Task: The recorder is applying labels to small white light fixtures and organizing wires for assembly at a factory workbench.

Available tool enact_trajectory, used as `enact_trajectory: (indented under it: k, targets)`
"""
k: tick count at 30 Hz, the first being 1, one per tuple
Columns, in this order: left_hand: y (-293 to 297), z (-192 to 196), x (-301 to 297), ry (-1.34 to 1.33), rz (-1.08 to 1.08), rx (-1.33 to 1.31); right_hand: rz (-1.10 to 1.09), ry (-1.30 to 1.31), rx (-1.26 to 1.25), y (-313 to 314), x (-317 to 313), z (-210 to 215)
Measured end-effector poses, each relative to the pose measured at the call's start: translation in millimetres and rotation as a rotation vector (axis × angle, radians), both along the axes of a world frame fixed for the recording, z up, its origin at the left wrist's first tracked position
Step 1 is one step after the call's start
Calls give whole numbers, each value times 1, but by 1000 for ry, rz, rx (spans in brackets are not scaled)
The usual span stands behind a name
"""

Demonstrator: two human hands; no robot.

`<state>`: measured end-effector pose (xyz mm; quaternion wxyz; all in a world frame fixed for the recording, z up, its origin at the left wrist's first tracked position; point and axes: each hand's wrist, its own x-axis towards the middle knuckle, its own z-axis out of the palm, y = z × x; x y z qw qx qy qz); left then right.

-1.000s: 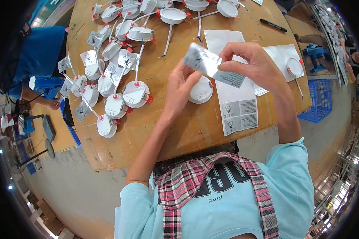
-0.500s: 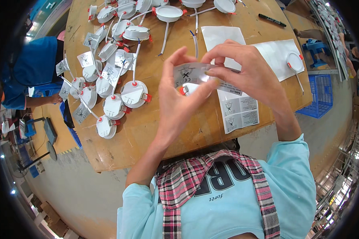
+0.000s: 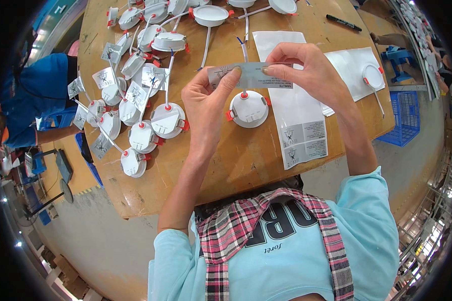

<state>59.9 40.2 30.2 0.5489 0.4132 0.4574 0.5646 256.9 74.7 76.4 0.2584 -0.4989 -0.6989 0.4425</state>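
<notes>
A silver printed label (image 3: 253, 76) is stretched level between my two hands. My left hand (image 3: 207, 100) pinches its left end between thumb and fingers, and my right hand (image 3: 310, 71) pinches it near the right end. Just below the label lies a round white downlight (image 3: 249, 113) with red spring clips. Its white cable passes behind the label, and coloured wire ends show above it. To the right, a long silver label sheet (image 3: 300, 113) lies on the table, with printed labels left at its near end.
Many white downlights (image 3: 167, 120) crowd the table's left and far side, several with labels folded round their cables. Another downlight (image 3: 371, 76) rests on white sheets (image 3: 349, 65) at right. A black marker (image 3: 343, 23) lies beyond. A person (image 3: 37, 95) works at left; a blue crate (image 3: 401, 120) stands at right.
The label has gone from bent to stretched flat between my hands. My hands have moved apart and slightly away from me, uncovering the downlight below.
</notes>
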Motion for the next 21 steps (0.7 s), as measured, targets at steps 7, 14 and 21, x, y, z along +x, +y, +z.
enact_trajectory:
  k: [7,14,21]
  targets:
    - [9,-7,0,-14,-13,-61,-71,92,29,8,-1,-15]
    - [12,-14,3,-45,-6,-74,-87,47,15,7,-1,-17]
    - [16,-19,2,-24,-1,-70,-91,70,85,9,-1,-23]
